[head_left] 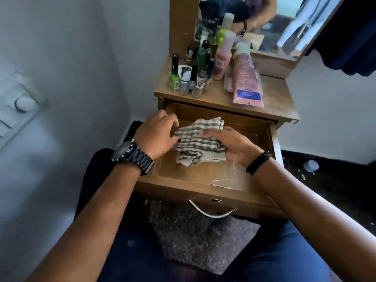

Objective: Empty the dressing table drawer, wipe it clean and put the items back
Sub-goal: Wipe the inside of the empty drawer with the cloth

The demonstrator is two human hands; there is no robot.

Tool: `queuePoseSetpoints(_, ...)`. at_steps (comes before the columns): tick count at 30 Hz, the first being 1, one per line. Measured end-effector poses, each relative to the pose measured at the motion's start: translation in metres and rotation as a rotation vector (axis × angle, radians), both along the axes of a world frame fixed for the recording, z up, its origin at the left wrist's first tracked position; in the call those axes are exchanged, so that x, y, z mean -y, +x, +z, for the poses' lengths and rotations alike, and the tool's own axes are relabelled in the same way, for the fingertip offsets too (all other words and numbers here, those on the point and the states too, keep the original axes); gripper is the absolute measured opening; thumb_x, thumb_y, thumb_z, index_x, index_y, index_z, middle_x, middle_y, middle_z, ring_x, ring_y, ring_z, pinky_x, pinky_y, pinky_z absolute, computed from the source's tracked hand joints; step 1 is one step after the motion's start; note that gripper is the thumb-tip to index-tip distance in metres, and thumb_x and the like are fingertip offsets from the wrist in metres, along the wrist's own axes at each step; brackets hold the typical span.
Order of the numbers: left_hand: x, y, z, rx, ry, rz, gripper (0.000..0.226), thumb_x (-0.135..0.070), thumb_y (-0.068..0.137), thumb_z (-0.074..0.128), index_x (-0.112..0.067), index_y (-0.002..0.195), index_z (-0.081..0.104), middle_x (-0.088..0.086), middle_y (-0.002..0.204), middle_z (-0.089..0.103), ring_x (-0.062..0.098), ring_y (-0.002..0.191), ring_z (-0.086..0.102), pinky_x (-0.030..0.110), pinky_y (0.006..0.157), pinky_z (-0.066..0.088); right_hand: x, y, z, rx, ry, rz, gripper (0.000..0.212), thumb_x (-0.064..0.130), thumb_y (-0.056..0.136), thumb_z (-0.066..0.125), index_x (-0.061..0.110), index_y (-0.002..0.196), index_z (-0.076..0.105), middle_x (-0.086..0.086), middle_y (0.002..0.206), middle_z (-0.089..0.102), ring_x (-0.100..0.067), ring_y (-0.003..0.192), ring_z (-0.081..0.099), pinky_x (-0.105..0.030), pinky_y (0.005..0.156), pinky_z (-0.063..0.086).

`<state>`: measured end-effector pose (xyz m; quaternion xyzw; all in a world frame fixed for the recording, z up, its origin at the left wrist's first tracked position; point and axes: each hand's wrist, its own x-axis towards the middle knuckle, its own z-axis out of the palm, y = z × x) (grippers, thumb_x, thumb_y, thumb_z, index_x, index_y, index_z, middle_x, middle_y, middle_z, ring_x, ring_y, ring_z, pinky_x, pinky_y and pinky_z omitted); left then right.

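Observation:
The wooden drawer [195, 192] of the dressing table is pulled out towards me. Inside it lies a crumpled checked cloth [198, 142]. My right hand [230, 144] grips the cloth's right side. My left hand [157, 134], with a dark watch on the wrist, rests its fingers on the cloth's left edge near the drawer's left wall. A small hair pin [220, 186] and some pale string lie on the drawer floor near the front. On the table top [270, 98] stand several nail polish bottles [185, 80], a pink bottle [221, 62] and a pink tube [247, 82].
A mirror [270, 23] rises behind the table top. A metal handle [211, 212] curves across the drawer front. A grey rug [199, 237] lies under the drawer between my knees. A switch panel [18, 106] sits on the left wall. Dark cloth [350, 37] hangs at upper right.

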<state>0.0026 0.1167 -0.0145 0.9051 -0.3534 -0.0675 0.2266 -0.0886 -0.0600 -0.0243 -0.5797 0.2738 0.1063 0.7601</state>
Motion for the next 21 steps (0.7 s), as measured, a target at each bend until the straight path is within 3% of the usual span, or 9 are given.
queuePoseSetpoints(2,-0.014,-0.003,-0.004,0.019,-0.027,0.091,0.03,-0.017,0.088,0.056,-0.015,0.117,0.05,0.008,0.12,0.049,0.026,0.108,0.05,0.043,0.087,0.047,-0.003,0.01,-0.004,0.013,0.097,-0.114,0.03,0.006,0.086,0.061,0.004,0.116,0.059,-0.016,0.109,0.07,-0.028,0.098,0.069,-0.04,0.083,0.057)
queuePoseSetpoints(6,-0.034,-0.011,-0.015,-0.097,0.079,0.159,0.037,-0.008,0.094,0.035,-0.008,0.131,0.04,0.016,0.129,0.05,0.033,0.109,0.053,0.049,0.085,0.048,-0.015,0.036,-0.013,0.017,0.184,-0.333,0.027,-0.005,0.089,0.048,0.001,0.114,0.058,-0.018,0.108,0.068,-0.027,0.088,0.069,-0.037,0.068,0.059)
queuePoseSetpoints(10,-0.043,-0.02,-0.023,-0.173,0.056,0.176,0.037,-0.01,0.095,0.03,-0.012,0.129,0.046,0.013,0.121,0.058,0.032,0.103,0.058,0.047,0.083,0.049,-0.029,0.067,-0.024,-0.024,0.093,-0.406,0.036,-0.009,0.088,0.045,-0.002,0.122,0.053,-0.02,0.118,0.063,-0.033,0.105,0.064,-0.044,0.088,0.053)
queuePoseSetpoints(13,-0.045,-0.021,-0.023,-0.179,0.019,0.2,0.04,-0.01,0.095,0.031,-0.016,0.132,0.046,0.011,0.123,0.058,0.03,0.102,0.059,0.045,0.084,0.05,-0.048,0.085,-0.026,-0.01,0.028,-0.378,0.027,-0.01,0.088,0.044,0.001,0.107,0.059,-0.018,0.103,0.065,-0.033,0.098,0.064,-0.041,0.079,0.054)
queuePoseSetpoints(17,-0.042,-0.021,-0.02,-0.173,0.025,0.203,0.041,-0.008,0.093,0.033,-0.017,0.13,0.048,0.009,0.122,0.058,0.028,0.102,0.059,0.041,0.084,0.05,-0.059,0.094,-0.029,0.053,-0.308,-0.265,0.026,-0.005,0.084,0.045,0.013,0.075,0.062,-0.01,0.078,0.065,-0.031,0.083,0.065,-0.044,0.074,0.054)
queuePoseSetpoints(21,-0.041,-0.023,-0.017,-0.162,0.024,0.199,0.039,-0.004,0.09,0.036,-0.014,0.124,0.052,0.01,0.117,0.061,0.029,0.1,0.059,0.038,0.081,0.05,-0.065,0.053,-0.019,0.039,-0.402,-0.016,0.015,0.001,0.088,0.053,0.007,0.094,0.066,-0.011,0.095,0.071,-0.026,0.09,0.069,-0.045,0.082,0.057)
